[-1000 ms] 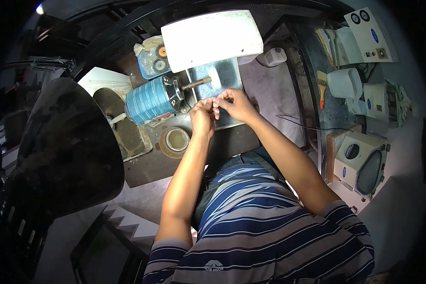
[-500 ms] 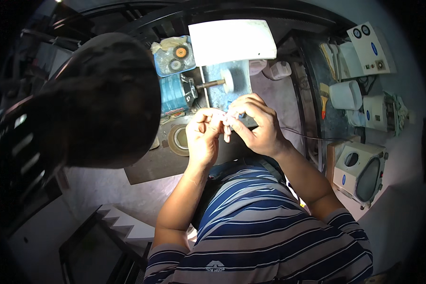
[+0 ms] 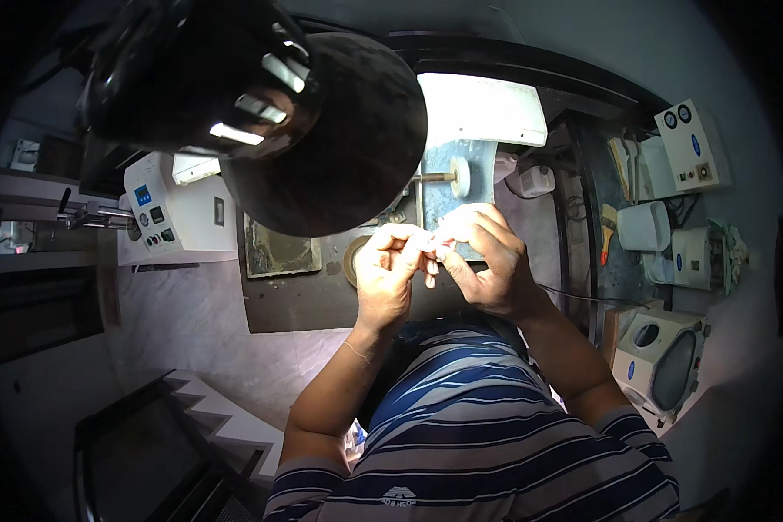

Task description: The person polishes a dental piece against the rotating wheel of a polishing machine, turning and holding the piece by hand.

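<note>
Both hands were up close, left hand (image 3: 384, 271) and right hand (image 3: 487, 261) pinching one tiny pale piece (image 3: 432, 247) between fingertips. Probably raised for a closer look, just clear of the polishing wheel (image 3: 460, 177).

The left hand (image 3: 387, 274) and right hand (image 3: 483, 261) meet near the picture's centre, fingertips pinched together on a small pale piece (image 3: 432, 246) too tiny to make out. Just beyond them, toward twelve o'clock, a polishing wheel (image 3: 460, 177) sits on a spindle under a bright white hood (image 3: 483, 109). A large black lamp shade (image 3: 322, 130) fills ten to eleven o'clock. White machines (image 3: 670, 357) stand at three to four o'clock beside the dark counter (image 3: 296, 300). A white control box (image 3: 178, 213) sits at nine o'clock.
</note>
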`<act>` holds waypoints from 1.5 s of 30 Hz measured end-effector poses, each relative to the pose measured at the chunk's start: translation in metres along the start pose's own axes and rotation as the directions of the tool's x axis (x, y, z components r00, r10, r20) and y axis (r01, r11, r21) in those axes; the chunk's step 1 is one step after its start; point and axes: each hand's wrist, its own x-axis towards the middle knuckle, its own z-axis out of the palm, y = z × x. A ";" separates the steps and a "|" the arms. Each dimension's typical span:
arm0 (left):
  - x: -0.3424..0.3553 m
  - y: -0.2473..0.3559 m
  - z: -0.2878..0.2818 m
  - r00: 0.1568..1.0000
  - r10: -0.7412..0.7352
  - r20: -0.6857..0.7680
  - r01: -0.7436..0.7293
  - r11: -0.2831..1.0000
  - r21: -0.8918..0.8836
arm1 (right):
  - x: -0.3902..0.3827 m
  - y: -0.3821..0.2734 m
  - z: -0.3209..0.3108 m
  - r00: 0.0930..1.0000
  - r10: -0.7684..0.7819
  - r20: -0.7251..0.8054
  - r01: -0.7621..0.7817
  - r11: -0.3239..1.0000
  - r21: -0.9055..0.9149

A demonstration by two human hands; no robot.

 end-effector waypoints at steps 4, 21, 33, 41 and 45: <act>-0.003 0.006 0.000 1.000 0.003 0.007 -0.003 1.000 0.019 | 0.000 -0.005 0.002 1.000 -0.012 -0.013 0.012 1.000 -0.017; 0.000 0.007 -0.002 0.994 -0.100 0.050 0.104 0.991 -0.087 | 0.002 -0.014 -0.001 0.999 0.033 -0.006 -0.034 0.999 -0.020; 0.001 0.014 0.005 0.995 -0.097 0.026 0.098 0.994 -0.049 | 0.004 -0.012 -0.008 0.999 0.050 0.020 -0.051 0.998 0.034; 0.004 0.011 0.003 0.993 -0.115 0.023 0.115 0.993 -0.010 | 0.002 -0.006 -0.007 0.993 0.112 0.034 -0.114 0.992 0.048; 0.007 0.006 0.001 0.988 -0.153 0.015 0.153 0.988 -0.001 | -0.002 -0.001 -0.007 0.982 0.183 0.039 -0.186 0.979 0.082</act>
